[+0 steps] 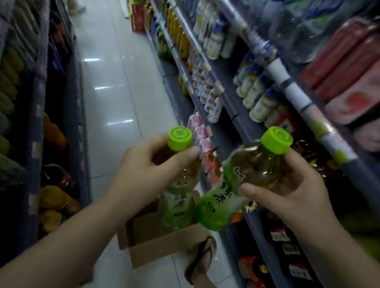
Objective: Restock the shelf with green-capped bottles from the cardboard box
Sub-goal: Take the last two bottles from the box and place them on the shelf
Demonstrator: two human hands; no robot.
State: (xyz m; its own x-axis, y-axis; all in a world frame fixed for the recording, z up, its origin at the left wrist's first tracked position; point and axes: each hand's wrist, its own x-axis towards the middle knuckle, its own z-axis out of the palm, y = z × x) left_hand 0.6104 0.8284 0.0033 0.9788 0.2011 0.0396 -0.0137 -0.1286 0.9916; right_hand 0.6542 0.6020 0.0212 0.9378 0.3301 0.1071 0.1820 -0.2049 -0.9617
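Much of the view is smeared by motion: the goods on the dark shelving at 9 o'clock are only yellow and green blurs, and the price strips along the shelf [288, 142] running from 12 toward 4 o'clock cannot be read. A person far up the aisle at 11 o'clock is cut off above the legs. The cardboard box [159, 243] on the floor at 6 o'clock is partly covered by the bottles and forearms, so its contents cannot be made out; a foot in a sandal [201, 259] stands just beside it on the pale tiles.

Two bottles are held up over the box, near the middle of the view. The left bottle [178, 190] is nearly upright, with a bright green cap, amber liquid and a green label with dark characters. The right bottle [234, 186] looks the same but tilts, its cap leaning toward 1 o'clock and its base toward 7, where it touches or nearly touches the left bottle's base.

The left hand [149, 170] grasps its bottle at the shoulder just under the cap, thumb across the front. The right hand [296, 189] is wrapped around the upper body of its bottle, thumb on the label edge, fingers behind. Both forearms rise from the bottom edge
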